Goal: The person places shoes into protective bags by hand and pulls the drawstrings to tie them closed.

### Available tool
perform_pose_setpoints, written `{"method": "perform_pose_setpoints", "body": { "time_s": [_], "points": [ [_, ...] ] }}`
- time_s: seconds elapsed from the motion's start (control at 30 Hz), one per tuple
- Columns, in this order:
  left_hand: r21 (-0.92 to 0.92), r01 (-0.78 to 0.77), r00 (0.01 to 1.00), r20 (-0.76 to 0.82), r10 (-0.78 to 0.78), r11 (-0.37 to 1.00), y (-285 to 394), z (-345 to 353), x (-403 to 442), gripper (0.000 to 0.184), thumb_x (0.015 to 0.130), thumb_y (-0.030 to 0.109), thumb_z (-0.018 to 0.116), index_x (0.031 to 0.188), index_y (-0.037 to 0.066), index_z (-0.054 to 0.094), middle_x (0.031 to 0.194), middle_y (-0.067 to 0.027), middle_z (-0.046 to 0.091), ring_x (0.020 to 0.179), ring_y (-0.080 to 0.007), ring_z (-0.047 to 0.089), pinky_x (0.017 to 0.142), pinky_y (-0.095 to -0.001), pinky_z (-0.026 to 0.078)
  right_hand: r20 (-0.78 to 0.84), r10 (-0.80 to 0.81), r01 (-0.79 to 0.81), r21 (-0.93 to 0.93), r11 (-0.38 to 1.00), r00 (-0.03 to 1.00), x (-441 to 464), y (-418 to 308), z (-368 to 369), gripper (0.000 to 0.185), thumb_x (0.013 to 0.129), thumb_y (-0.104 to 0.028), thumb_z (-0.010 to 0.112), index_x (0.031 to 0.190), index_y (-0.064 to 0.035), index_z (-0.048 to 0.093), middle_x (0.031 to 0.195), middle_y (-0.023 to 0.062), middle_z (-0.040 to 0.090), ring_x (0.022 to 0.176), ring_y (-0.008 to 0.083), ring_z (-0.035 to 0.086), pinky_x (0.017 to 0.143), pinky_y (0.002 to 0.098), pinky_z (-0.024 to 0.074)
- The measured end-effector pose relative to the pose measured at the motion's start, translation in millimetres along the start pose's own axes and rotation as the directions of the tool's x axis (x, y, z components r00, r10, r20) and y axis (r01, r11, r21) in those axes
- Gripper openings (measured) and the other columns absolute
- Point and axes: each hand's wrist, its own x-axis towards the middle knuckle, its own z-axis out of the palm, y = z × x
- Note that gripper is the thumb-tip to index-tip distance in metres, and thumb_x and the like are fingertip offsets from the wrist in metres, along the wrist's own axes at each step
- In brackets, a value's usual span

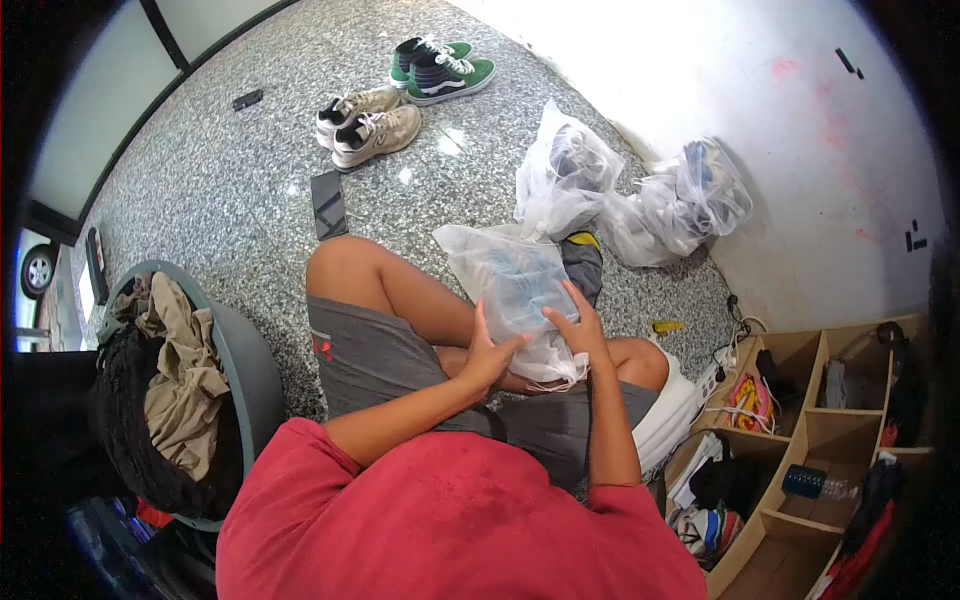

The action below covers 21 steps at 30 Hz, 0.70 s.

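Note:
A translucent white plastic drawstring bag (500,262) lies over my lap, with something pale blue inside that I cannot make out clearly. My left hand (490,355) grips its lower left side, thumb on top. On the right side, my right hand (580,328) holds the same bag, thumb laid across the plastic. The gathered end with its white cord (562,378) points towards me, below the hands. Just beyond, two similar filled bags, a nearer one (565,170) and a farther one (705,190), rest on the floor by the wall.
Beige sneakers (375,132) and green-and-black high-top shoes (450,75) stand on the speckled floor, near a dark phone-like slab (328,205). A grey tub (255,350) of clothes is at my left. At right are a wooden compartment shelf (790,450) and a power strip (708,380).

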Motion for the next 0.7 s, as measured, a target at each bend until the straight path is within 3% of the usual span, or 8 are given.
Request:
{"method": "perform_pose_setpoints", "body": {
  "time_s": [0.23, 0.37, 0.4, 0.5, 0.53, 0.6, 0.63, 0.7],
  "points": [
    [0.018, -0.062, 0.997, -0.038, 0.063, 0.998, 16.4, 2.0, 23.1, 0.117, 0.083, 0.019, 0.084, 0.164, 0.006, 0.0, 0.161, -0.0212, 0.028, 0.145, -0.0302, 0.036, 0.117, -0.039, 0.034, -0.074, -0.006, 0.01, 0.05, 0.999, 0.997, 43.5, -9.8, 28.5, 0.05, 0.081, -0.027, 0.08, 0.128, -0.0111, 0.071, 0.134, 0.0248, 0.064, 0.125, 0.0342, 0.063, 0.103, 0.0385, 0.0489],
    [0.415, -0.259, 0.935, -0.119, 0.334, 0.872, 26.1, -30.2, 88.8, 0.12, 0.077, 0.036, 0.088, 0.161, -0.003, 0.013, 0.159, -0.0322, 0.029, 0.147, -0.0399, 0.034, 0.121, -0.044, 0.029, -0.209, -0.087, 0.117, 0.134, 0.984, 0.974, 102.3, -3.7, 84.6, 0.043, 0.081, -0.028, 0.081, 0.121, -0.0123, 0.076, 0.128, 0.0269, 0.067, 0.123, 0.0374, 0.063, 0.103, 0.0387, 0.049],
    [0.49, -0.24, 0.942, -0.09, 0.323, 0.838, 35.7, -38.9, 114.4, 0.114, 0.083, 0.022, 0.084, 0.164, 0.004, 0.004, 0.157, -0.023, 0.034, 0.14, -0.0311, 0.043, 0.112, -0.0395, 0.043, -0.262, -0.076, 0.128, 0.188, 0.974, 0.962, 124.4, -1.0, 98.7, 0.042, 0.081, -0.029, 0.081, 0.119, -0.0121, 0.076, 0.13, 0.0276, 0.065, 0.125, 0.0381, 0.062, 0.104, 0.039, 0.0479],
    [0.419, -0.249, 0.962, 0.001, 0.274, 0.873, 73.3, -69.3, 218.1, 0.11, 0.085, 0.024, 0.08, 0.163, 0.005, 0.005, 0.149, -0.0232, 0.045, 0.128, -0.0305, 0.056, 0.101, -0.04, 0.052, -0.387, -0.021, 0.139, 0.278, 0.95, 0.922, 182.2, 1.9, 125.2, 0.051, 0.081, -0.034, 0.082, 0.124, -0.0075, 0.073, 0.141, 0.0296, 0.058, 0.133, 0.0401, 0.054, 0.11, 0.0415, 0.0419],
    [0.25, -0.219, 0.976, 0.051, 0.213, 0.943, 110.1, -57.8, 221.0, 0.095, 0.087, 0.025, 0.079, 0.16, 0.004, 0.022, 0.146, -0.0228, 0.048, 0.126, -0.0319, 0.057, 0.101, -0.0417, 0.052, -0.458, -0.009, 0.155, 0.282, 0.947, 0.889, 191.6, -5.0, 127.1, 0.054, 0.082, -0.034, 0.082, 0.126, -0.0054, 0.07, 0.141, 0.0283, 0.057, 0.134, 0.04, 0.052, 0.111, 0.0435, 0.0406],
    [0.716, -0.474, 0.811, 0.127, 0.572, 0.512, 125.9, -63.6, 263.3, 0.073, 0.088, 0.03, 0.078, 0.148, 0.003, 0.044, 0.144, -0.0216, 0.052, 0.129, -0.0356, 0.055, 0.106, -0.0474, 0.047, -0.588, -0.145, 0.262, 0.117, 0.958, 0.796, 186.5, -44.9, 118.1, 0.05, 0.087, -0.03, 0.078, 0.127, -0.0018, 0.066, 0.138, 0.0233, 0.058, 0.13, 0.0364, 0.054, 0.11, 0.0444, 0.0402],
    [0.873, -0.432, 0.668, 0.142, 0.731, 0.226, 126.5, -50.8, 266.3, 0.063, 0.088, 0.037, 0.077, 0.137, 0.003, 0.056, 0.141, -0.0215, 0.055, 0.133, -0.0384, 0.051, 0.112, -0.0513, 0.04, -0.625, -0.294, 0.337, -0.052, 0.94, 0.723, 169.8, -75.1, 108.5, 0.045, 0.091, -0.026, 0.076, 0.127, -0.0004, 0.065, 0.133, 0.0197, 0.06, 0.125, 0.0328, 0.056, 0.109, 0.0433, 0.0411],
    [0.825, -0.564, 0.647, 0.417, 0.638, 0.034, 139.7, -50.0, 280.5, 0.06, 0.085, 0.045, 0.078, 0.134, 0.013, 0.063, 0.14, -0.0231, 0.057, 0.135, -0.0409, 0.048, 0.114, -0.0511, 0.036, -0.499, -0.462, 0.539, 0.011, 0.842, 0.733, 122.3, -130.9, 98.3, 0.036, 0.093, -0.02, 0.072, 0.123, -0.0012, 0.066, 0.133, 0.0186, 0.06, 0.128, 0.0344, 0.054, 0.111, 0.0451, 0.039]
  ]
}}
